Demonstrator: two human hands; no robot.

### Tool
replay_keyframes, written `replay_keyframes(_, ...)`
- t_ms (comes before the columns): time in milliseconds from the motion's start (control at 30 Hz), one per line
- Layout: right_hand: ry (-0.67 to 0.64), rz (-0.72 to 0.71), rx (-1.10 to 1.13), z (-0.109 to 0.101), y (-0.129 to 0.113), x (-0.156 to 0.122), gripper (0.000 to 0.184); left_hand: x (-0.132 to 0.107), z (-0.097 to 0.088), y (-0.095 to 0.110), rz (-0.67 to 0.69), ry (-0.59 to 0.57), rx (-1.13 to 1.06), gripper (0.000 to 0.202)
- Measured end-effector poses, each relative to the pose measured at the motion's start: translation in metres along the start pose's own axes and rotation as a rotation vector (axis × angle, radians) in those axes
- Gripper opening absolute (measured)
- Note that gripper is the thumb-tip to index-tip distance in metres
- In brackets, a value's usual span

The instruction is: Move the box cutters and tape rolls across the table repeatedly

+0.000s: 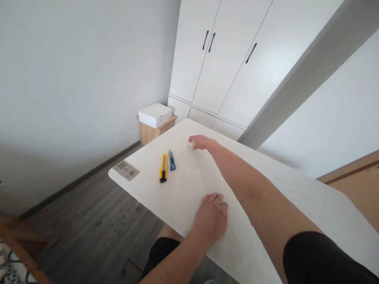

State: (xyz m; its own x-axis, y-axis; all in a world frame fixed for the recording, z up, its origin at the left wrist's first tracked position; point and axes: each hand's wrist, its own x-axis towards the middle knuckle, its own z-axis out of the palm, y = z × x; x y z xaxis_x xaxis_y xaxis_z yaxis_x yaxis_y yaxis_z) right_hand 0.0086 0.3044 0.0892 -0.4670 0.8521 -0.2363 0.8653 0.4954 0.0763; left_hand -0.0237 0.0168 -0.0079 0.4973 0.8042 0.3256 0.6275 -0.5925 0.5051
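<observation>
My right hand (200,142) reaches far across the white table (268,211), its fingers closed on a small clear roll, likely tape (191,145), which rests on the tabletop. My left hand (211,217) lies flat on the table near its front edge, fingers loosely together, holding nothing. A yellow utility knife (163,168) and a smaller blue utility knife (172,160) lie side by side to the left of the roll, untouched by either hand.
A grey label card (126,170) sits at the table's left corner. Beyond the table stand a small wooden stand with a white box (155,114) on it and a white wardrobe (223,56). Dark wood floor lies to the left.
</observation>
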Motion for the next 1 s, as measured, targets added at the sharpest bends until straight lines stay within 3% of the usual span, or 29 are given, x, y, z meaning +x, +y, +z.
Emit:
replay_keyframes(267,-0.061,0.023,-0.017,0.010,-0.015,0.007,0.053,0.001,-0.003,0.001,0.000,0.003,-0.022,0.022)
replay_keyframes(700,-0.051,0.019,-0.007,0.022,-0.007,0.021,0.055,0.001,-0.003,0.000,0.001,0.011,-0.027,0.022)
replay_keyframes(1000,-0.085,-0.065,-0.052,0.026,-0.005,0.032,0.056,0.001,-0.001,0.000,-0.001,0.006,-0.024,0.023)
